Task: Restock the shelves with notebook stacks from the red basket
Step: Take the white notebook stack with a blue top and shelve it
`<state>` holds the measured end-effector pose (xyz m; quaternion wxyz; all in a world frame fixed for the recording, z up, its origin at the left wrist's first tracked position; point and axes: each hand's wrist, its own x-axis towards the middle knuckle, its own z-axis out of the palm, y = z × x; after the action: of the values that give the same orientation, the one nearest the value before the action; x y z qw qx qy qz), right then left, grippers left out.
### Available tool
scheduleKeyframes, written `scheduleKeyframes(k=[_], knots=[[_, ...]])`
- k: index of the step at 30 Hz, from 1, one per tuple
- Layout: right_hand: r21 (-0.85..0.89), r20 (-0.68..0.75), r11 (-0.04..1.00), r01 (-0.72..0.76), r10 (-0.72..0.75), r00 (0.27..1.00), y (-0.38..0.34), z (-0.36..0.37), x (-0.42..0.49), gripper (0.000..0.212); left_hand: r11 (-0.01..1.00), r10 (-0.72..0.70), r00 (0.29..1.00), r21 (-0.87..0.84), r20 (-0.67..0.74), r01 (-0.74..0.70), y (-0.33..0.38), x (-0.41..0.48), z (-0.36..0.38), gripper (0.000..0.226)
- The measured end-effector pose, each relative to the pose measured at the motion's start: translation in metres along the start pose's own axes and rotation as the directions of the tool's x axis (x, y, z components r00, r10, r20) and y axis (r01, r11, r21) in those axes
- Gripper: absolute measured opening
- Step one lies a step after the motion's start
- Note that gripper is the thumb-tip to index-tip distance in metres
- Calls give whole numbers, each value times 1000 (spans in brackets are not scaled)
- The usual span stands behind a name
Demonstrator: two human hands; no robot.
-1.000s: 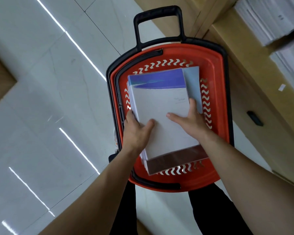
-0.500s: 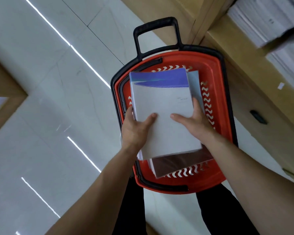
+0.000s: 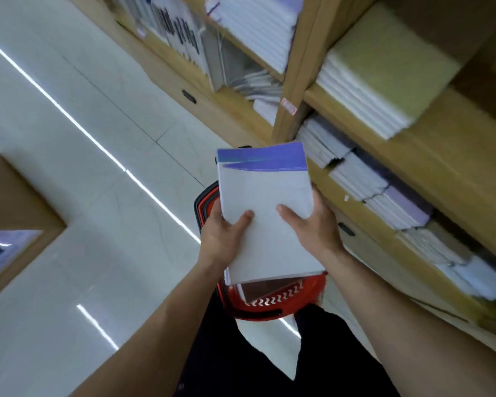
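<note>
Change: notebook stack (image 3: 265, 213) now lifted above the red basket (image 3: 281, 303).
Grip: left hand (image 3: 222, 239) and right hand (image 3: 312, 227) clasp its sides.
Meaning: ready for the shelves (image 3: 430, 144) beside the basket.

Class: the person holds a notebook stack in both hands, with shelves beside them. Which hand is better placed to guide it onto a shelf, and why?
Probably the right hand: the shelves stand on its side, while the left hand grips the notebook stack on the aisle side.

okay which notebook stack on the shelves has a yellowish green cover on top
The stack on the upper right shelf. Its top cover is yellowish green, while the stacks on the shelf below and further left show white or pale purple.
</note>
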<state>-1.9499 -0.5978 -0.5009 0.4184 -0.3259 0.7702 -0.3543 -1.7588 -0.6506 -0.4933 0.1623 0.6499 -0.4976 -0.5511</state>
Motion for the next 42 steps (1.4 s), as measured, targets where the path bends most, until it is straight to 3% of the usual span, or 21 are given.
scheduleKeyframes(k=[3,7,13,16,19,22,26,32,38,42], knots=[[14,-83,999,33,-32,996,-45,-35,-25,63,998,67,997,-18,28,-67,51,-28,-7,46],[44,-235,998,39,-27,972,-83,-77,-51,60,984,170,981,29,93,-173,119,-47,-5,54],[92,-480,994,63,-11,877,-117,-134,-43,59,949,297,936,49,188,-311,207,-37,28,42],[117,-523,993,29,37,852,-123,-159,-13,58,943,305,912,46,275,-329,243,-10,51,51],[156,-554,988,20,70,829,-121,-176,24,59,938,307,915,79,263,-338,268,18,73,74],[201,-554,980,17,99,827,-117,-183,46,55,949,274,916,71,293,-306,279,38,90,68],[251,-515,968,7,128,848,-115,-186,52,57,964,236,919,46,316,-263,283,53,98,39],[314,-385,949,0,128,914,-92,-176,27,52,966,234,928,42,290,-257,285,58,99,39],[301,-496,954,-16,170,852,-100,-162,23,51,965,221,932,71,287,-251,258,37,76,48],[260,-561,965,19,135,816,-110,-153,22,49,923,346,913,94,215,-372,244,24,67,29]])
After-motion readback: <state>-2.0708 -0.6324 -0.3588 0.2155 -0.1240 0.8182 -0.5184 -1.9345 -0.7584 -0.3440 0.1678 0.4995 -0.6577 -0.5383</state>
